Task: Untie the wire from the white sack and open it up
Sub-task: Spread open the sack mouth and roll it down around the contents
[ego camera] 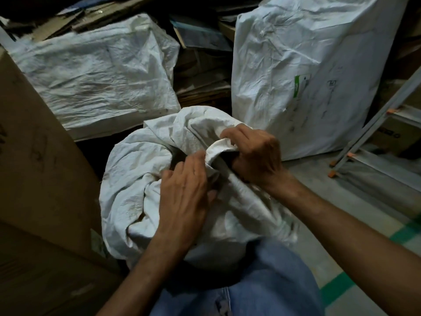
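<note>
A crumpled white woven sack (134, 190) stands on the floor in front of my knees. Its mouth is bunched up at the top, with a dark gap showing between the folds. My right hand (255, 153) grips a rolled edge of the sack's mouth, fingers curled over the fabric. My left hand (184, 192) lies on the sack just left of that, fingertips at the same rolled edge and thumb tucked under a fold. No wire shows in this view; the hands and folds cover the neck of the sack.
Two more filled white sacks stand behind, one at the back left (95, 71) and a tall one at the back right (296, 76). A cardboard box (38, 167) walls the left side. Metal ladder legs (373, 133) stand at the right on the grey floor.
</note>
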